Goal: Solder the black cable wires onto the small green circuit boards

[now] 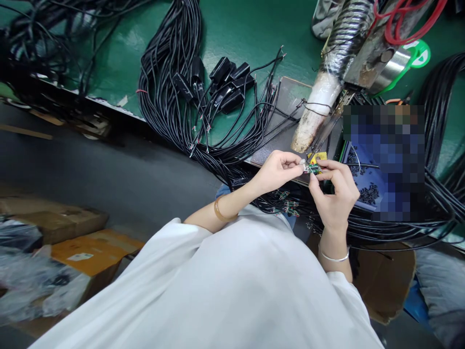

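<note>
A small green circuit board [313, 168] with thin wires is held between my hands, just past the table's front edge. My left hand [278, 169] is closed in a pinch at the board's left end. Something whitish shows at its fingertips, too small to name. The thumb and fingers of my right hand [336, 191] close on the board's right end, where a black cable [365, 166] runs out to the right. Behind the board lies a yellow piece [317, 157]. Below my hands hang more wired green boards [286, 206] on black cables.
A wrapped duct [312, 118] comes down close behind my hands. A solder spool [390, 72] stands at the back right. Beside my right hand is a blue tray [379, 182] of small black pieces, partly pixelated. Black cable bundles [160, 82] and black housings [232, 80] cover the left.
</note>
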A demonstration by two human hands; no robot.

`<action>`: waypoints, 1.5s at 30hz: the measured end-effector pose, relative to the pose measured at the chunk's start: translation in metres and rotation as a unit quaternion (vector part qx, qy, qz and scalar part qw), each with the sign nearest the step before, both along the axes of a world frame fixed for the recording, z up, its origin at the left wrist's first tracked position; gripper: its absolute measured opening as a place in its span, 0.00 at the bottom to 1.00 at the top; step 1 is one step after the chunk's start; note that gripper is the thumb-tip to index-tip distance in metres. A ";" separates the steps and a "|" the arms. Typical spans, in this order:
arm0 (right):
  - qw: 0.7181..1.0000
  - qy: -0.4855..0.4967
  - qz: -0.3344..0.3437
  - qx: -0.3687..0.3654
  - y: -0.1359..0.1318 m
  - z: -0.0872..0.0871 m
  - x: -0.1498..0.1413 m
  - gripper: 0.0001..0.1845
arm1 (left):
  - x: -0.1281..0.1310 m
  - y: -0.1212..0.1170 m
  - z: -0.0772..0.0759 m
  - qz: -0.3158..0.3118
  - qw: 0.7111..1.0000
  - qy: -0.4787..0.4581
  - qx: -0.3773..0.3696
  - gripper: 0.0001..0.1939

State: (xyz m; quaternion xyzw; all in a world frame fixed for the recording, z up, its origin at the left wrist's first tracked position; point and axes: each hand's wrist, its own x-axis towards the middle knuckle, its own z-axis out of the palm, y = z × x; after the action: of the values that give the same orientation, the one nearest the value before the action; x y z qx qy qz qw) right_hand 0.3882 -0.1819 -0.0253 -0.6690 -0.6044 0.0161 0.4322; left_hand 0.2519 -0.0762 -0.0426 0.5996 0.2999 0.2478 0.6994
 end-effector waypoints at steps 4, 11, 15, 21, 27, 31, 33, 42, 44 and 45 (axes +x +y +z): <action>1.000 -0.002 -0.003 0.003 0.002 0.000 -0.001 0.07 | 0.000 0.000 -0.003 0.019 1.000 -0.010 0.004 0.11; 1.000 -0.015 0.006 0.010 0.001 0.002 -0.001 0.07 | -0.002 -0.001 0.000 0.023 0.999 -0.015 0.016 0.10; 0.998 -0.045 0.035 -0.001 -0.003 0.000 0.000 0.08 | -0.004 0.001 0.003 0.009 1.000 0.003 0.005 0.11; 0.996 -0.073 0.052 -0.018 -0.009 -0.002 0.002 0.07 | -0.006 0.001 0.002 -0.012 1.000 0.025 0.008 0.11; 0.987 -0.134 0.084 -0.009 -0.023 0.005 0.012 0.08 | -0.015 -0.009 0.007 -0.003 0.994 0.026 0.110 0.11; 0.982 -0.170 0.081 -0.011 -0.034 0.019 0.017 0.11 | -0.029 -0.031 0.012 0.000 0.994 0.031 0.105 0.13; 0.982 -0.163 0.099 -0.011 -0.037 0.025 0.014 0.11 | -0.037 -0.040 0.012 0.004 0.996 0.013 0.089 0.12; 0.989 -0.129 0.042 -0.060 -0.056 0.035 -0.009 0.03 | -0.053 -0.049 0.014 -0.076 0.995 -0.070 0.001 0.16; 0.988 -0.110 0.009 -0.112 -0.054 0.043 -0.007 0.06 | -0.054 -0.055 0.016 -0.022 0.994 -0.054 0.093 0.13; 0.986 -0.089 0.012 -0.141 -0.051 0.046 -0.005 0.07 | -0.054 -0.058 0.016 -0.008 0.990 -0.044 0.134 0.11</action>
State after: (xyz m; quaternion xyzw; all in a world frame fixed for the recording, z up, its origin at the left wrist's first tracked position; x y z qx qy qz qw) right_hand 0.3832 -0.2327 0.0211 -0.7145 -0.6404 0.0470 0.2778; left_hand 0.1980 -0.1337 -0.0262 0.6786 0.2277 0.3063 0.6276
